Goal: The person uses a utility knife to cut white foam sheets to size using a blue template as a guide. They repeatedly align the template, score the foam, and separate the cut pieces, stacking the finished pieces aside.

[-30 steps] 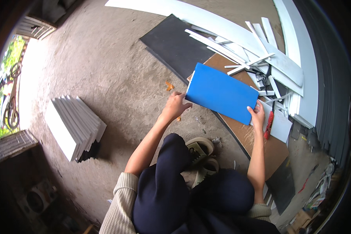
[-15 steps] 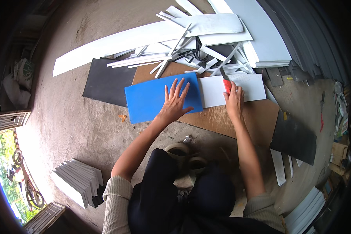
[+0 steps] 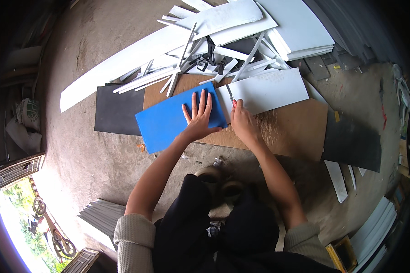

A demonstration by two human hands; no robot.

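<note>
Concrete floor [image 3: 89,150] fills much of the head view, with a heap of white strips [image 3: 233,53] beyond a brown board [image 3: 296,127]. Partly on that board, a blue panel [image 3: 164,122] lies aslant, its right edge at the left end of a white sheet [image 3: 271,93]. The left hand [image 3: 198,122] rests on the panel, fingers spread. The right hand [image 3: 244,122] grips a red-handled knife [image 3: 231,93] over the sheet, just beside the panel; whether its blade touches, I cannot tell.
</note>
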